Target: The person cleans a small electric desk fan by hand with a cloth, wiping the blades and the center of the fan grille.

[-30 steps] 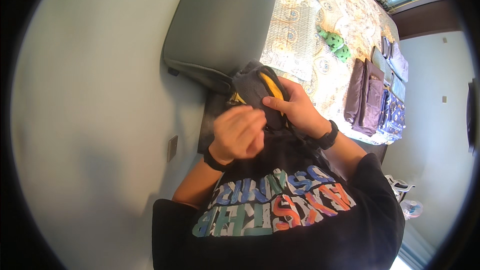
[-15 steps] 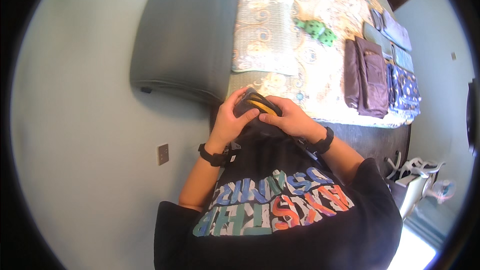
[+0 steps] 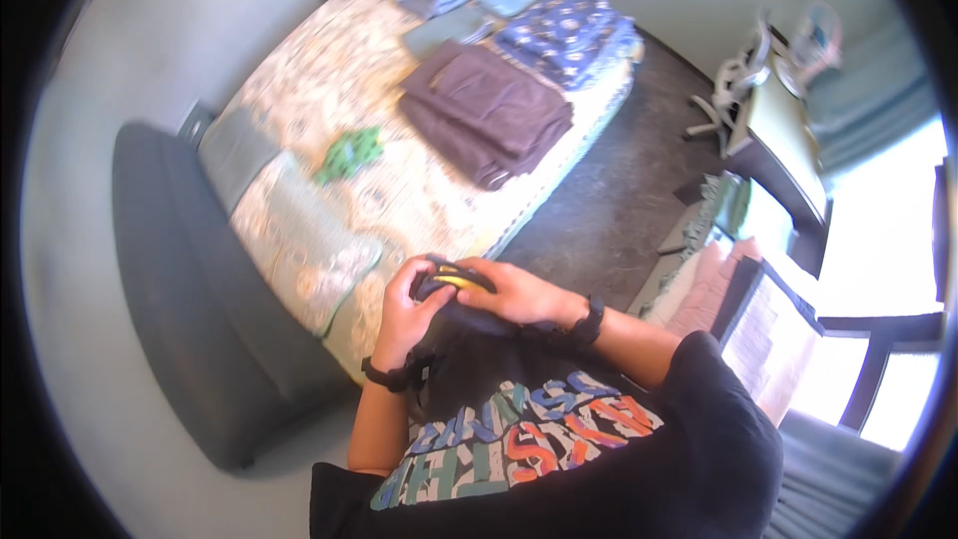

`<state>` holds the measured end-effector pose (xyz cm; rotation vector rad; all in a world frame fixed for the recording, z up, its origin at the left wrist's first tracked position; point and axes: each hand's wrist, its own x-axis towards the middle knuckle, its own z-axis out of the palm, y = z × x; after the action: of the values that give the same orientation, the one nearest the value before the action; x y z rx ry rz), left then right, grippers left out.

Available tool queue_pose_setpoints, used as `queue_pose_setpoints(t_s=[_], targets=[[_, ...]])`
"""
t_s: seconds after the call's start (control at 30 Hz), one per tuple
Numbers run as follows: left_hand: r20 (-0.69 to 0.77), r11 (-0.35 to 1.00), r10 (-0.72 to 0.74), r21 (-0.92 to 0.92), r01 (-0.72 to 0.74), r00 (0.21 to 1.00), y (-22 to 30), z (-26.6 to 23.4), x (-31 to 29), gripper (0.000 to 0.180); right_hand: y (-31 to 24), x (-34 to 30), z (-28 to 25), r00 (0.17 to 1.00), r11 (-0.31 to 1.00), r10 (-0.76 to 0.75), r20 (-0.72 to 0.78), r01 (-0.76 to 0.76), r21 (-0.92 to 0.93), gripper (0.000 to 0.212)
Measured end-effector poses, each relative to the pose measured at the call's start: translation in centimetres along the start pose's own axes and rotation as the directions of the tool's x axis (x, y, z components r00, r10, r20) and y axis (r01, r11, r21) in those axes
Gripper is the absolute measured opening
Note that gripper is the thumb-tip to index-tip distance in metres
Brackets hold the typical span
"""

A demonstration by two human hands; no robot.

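Well, from where I stand the biggest thing is the bed (image 3: 299, 80), its patterned cover stretching away from the person, with folded brown cloth (image 3: 479, 110) and a small green toy (image 3: 349, 155) lying on it. Near its closest corner, up in front of the person's black shirt (image 3: 599, 499), is a dark bundle (image 3: 469, 270) between two hands. The left hand (image 3: 402, 314) wraps its left side, the right hand (image 3: 519, 294) its right, fingers going round behind and thumbs on the near side, each grip closed down to the bundle's thickness. I'd judge it light, soft and pliable, neither fragile nor very slippery, though its folds could spring loose; best pinched at both ends, thumbs pressing the layers together. It looks compact and rounded, charcoal to black, and smallest of all, a bright yellow strip (image 3: 459, 282) peeks out between dark edges
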<state>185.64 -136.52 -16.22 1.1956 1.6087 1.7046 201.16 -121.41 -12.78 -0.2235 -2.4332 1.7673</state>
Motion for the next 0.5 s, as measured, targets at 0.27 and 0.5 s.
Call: queue_pose_setpoints(t_s=[0.27, 0.5], targets=[[0.305, 0.998, -0.058, 0.033, 0.05, 0.951, 0.7, 7.5, 12.6, 0.05, -0.3, -1.8, -10.0, 0.955, 0.978, 0.092, -0.284, -0.14, -0.156, 0.052], [0.52, 0.975, 0.148, 0.065, -0.211, 0.842, -2.9, 17.1, 25.5, 0.024, 3.7, -2.6, -21.9, 0.875, 0.944, 0.218, -0.432, -0.301, -0.133, 0.056]])
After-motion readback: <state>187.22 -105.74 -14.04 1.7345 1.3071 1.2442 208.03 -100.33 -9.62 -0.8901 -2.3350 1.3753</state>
